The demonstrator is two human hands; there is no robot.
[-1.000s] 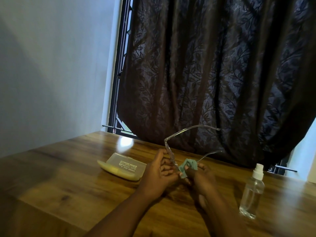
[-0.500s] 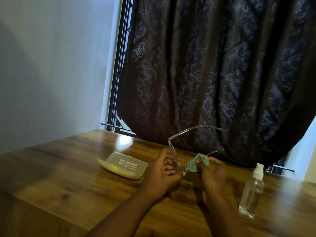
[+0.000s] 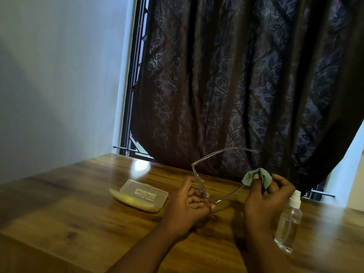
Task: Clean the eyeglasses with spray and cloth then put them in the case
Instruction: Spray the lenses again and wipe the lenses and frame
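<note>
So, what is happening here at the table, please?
A person is cleaning eyeglasses. The left hand holds the frame at the front, with the arms open. The right hand pinches a green cloth around the end of one arm. A spray bottle stands at the right. The case lies closed on the table, so packing is not yet done.

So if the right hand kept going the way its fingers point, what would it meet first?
Probably the curtain. The right hand, pinching the cloth, points up and away; nothing else shows in that line, though depth is unclear.
</note>
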